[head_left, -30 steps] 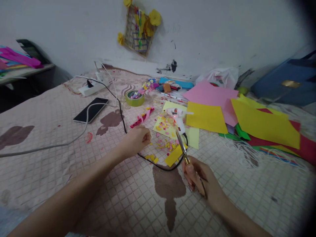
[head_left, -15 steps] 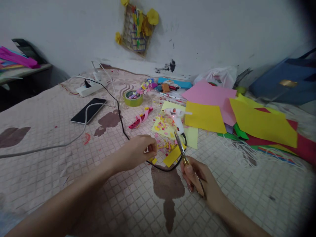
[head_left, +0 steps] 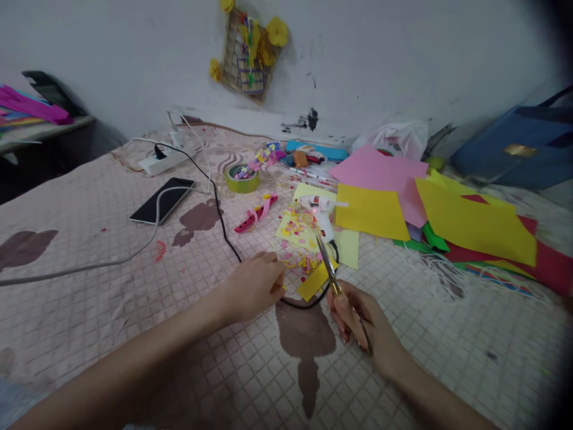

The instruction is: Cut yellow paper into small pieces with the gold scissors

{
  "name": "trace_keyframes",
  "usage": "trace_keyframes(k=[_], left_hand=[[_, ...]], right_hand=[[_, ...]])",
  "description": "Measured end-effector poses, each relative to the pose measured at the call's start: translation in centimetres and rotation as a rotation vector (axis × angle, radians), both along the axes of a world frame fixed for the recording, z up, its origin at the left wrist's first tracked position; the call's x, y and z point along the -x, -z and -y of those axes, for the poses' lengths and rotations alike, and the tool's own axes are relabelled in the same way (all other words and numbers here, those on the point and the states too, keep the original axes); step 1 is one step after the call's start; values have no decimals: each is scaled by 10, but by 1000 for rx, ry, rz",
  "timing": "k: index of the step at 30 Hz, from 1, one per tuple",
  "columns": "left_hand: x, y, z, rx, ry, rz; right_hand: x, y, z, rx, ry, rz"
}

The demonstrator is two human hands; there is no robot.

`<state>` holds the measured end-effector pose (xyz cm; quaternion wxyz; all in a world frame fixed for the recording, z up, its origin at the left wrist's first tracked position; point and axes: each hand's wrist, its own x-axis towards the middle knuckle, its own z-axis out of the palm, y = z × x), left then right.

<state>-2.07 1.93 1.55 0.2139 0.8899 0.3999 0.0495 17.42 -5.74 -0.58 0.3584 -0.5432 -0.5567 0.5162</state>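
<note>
Scissors (head_left: 329,266): gripped in the right hand, blades pointing away from the person and seemingly together, tips just beside the handle of the glue gun.
Right hand (head_left: 358,316): closed around the scissors' handles, low and right of the scraps.
Left hand (head_left: 257,285): fingers curled in, beside the paper bits — whether they pinch anything I cannot tell.
Yellow strip (head_left: 313,283): between the two hands, near the scissors' blades.
Scraps (head_left: 295,230): pink and yellow, scattered over a pale yellow sheet (head_left: 349,248) and the cloth in front of it.
Glue gun (head_left: 323,218): white, with a small red light, lying on the pale sheet; its black cord (head_left: 221,224) loops past both hands toward a white power strip (head_left: 163,161).
Cloth (head_left: 201,352): light, grid-patterned, with brown printed shapes and a reddish mark at the left.
Left side of cloth: a dark-screened phone (head_left: 161,202) with a pale cable across it, then a roll of tape (head_left: 242,182).
Right side of cloth: pink paper (head_left: 380,173), yellow sheets (head_left: 474,221) and tangled white string (head_left: 439,269).
Wall (head_left: 380,60): pale, smudged black low down — a frame (head_left: 233,54) with yellow flowers hangs there.
Room edges: a shelf (head_left: 67,128) with bright materials at left, a blue bag (head_left: 510,143) at right.
</note>
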Motion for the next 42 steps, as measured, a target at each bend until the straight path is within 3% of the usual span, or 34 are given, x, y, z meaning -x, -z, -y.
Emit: trace_keyframes(k=[6,9,14,20,26,37,42], left_hand=[[1,-5,-6,94,-55,177],[-1,-8,-6,243,-128,361],[-10,-8,0,478,-118,594],[-17,-6,9,445,-53,553],[-21,-5,14,397,-66,512],[-23,6,10,662,-86,599],[-24,7,11,689,-104,648]], right_hand=[[-1,-1,-1,-38,58,-42],[-1,-3,-4,-74,102,-68],[5,-8,-8,-104,191,-41],[11,-6,-7,-138,192,-42],[13,-8,-6,-134,204,-55],[11,-12,-6,-154,244,-27],[9,-7,-7,-154,224,-25]])
